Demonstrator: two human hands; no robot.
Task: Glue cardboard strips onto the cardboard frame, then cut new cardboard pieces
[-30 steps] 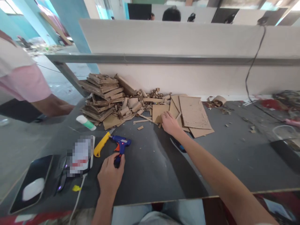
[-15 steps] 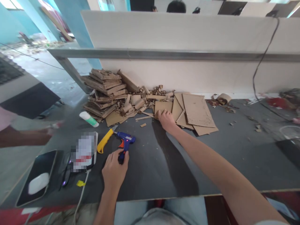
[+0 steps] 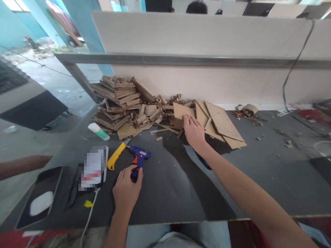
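Note:
My left hand has its fingers around the handle of a blue hot glue gun lying on the dark table. A yellow-handled cutter knife lies just left of the gun. Farther off, my right hand grips the edge of a cardboard piece, which is tilted up off the table. Beside that hand, several flat cardboard sheets lean over one another, tilted at their left side. Under my right forearm a dark, blue-edged object shows in part; its kind is hidden.
Stacked corrugated cardboard and scraps lie against the white partition. A glue stick, a power bank-like white device, a phone and a white case stand left. Another person's arm reaches in at the left edge.
My right hand has moved slightly right and raised the cardboard piece; the neighbouring sheets have tilted. A dark object now shows under my forearm. My left hand stays on the glue gun.

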